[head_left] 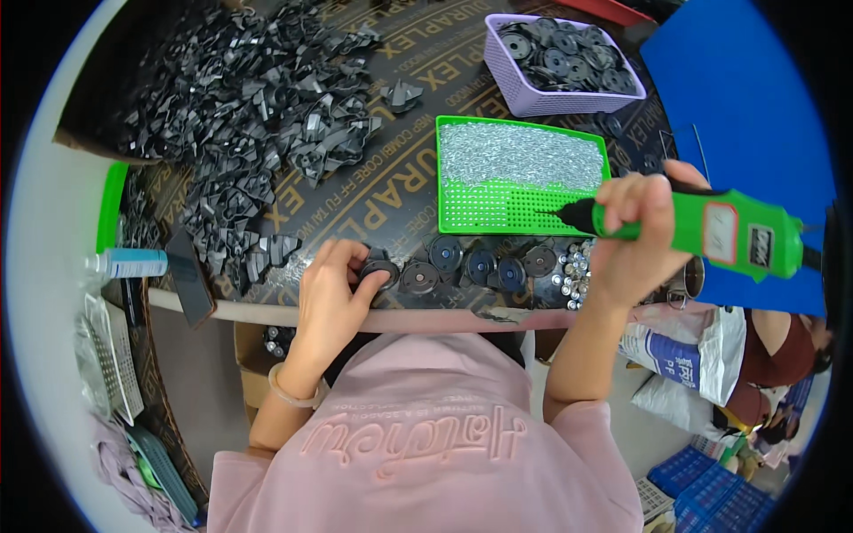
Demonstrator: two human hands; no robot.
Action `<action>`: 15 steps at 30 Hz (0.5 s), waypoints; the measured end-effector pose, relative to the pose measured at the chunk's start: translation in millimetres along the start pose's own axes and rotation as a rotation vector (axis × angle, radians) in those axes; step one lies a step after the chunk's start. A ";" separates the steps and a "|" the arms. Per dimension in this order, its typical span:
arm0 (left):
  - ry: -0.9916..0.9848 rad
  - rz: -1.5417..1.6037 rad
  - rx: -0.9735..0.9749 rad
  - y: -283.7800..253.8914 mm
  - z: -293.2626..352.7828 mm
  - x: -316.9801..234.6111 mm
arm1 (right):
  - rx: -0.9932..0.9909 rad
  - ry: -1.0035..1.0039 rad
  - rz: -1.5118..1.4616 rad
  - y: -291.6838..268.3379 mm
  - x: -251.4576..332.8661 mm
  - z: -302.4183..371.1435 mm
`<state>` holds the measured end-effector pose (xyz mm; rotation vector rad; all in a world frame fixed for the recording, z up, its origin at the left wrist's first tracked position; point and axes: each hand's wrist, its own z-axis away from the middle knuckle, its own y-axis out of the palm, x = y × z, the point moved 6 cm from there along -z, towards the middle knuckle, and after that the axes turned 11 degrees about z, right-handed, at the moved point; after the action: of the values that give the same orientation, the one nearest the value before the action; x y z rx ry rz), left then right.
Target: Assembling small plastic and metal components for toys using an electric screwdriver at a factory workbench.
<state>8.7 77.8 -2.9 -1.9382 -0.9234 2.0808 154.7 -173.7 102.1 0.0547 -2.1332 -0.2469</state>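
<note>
My left hand (332, 289) pinches a round black plastic part (382, 266) at the table's near edge. To its right lies a row of similar round black parts (481, 266), some with a small metal piece in the middle. My right hand (633, 218) is wrapped round a green electric screwdriver (737, 233), held level with its tip pointing left. That tip hovers over a green perforated tray (471, 218), whose far part is covered with many small silver screws (520, 153). Small round silver pieces (576, 274) lie on the table below the screwdriver.
A large heap of angular black plastic pieces (258, 107) spreads over the left of the table. At the back right stands a purple basket (524, 99) of black discs. A blue panel (746, 133) borders the right side. A phone (190, 277) and a light-blue tube (133, 263) lie at left.
</note>
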 end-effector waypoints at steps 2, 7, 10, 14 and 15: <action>0.031 0.015 -0.034 -0.2 3.3 2.1 | 0.009 0.004 0.043 4.8 -8.6 -1.0; -0.140 0.360 -0.177 1.4 11.7 26.6 | 0.102 0.012 0.024 4.9 -22.6 -1.1; -0.088 0.694 -0.237 2.4 16.9 30.4 | 0.196 -0.030 -0.049 4.9 -30.1 -6.2; -0.145 0.943 -0.193 2.5 21.2 21.9 | 0.237 0.008 -0.050 11.8 -43.7 -7.5; -0.179 0.978 -0.154 3.8 19.8 15.5 | 0.234 0.045 -0.074 13.6 -46.7 -6.0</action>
<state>-11.3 76.0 -18.6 -2.6618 -0.0993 2.7392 185.9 -155.0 69.3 0.2735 -2.1080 -0.0383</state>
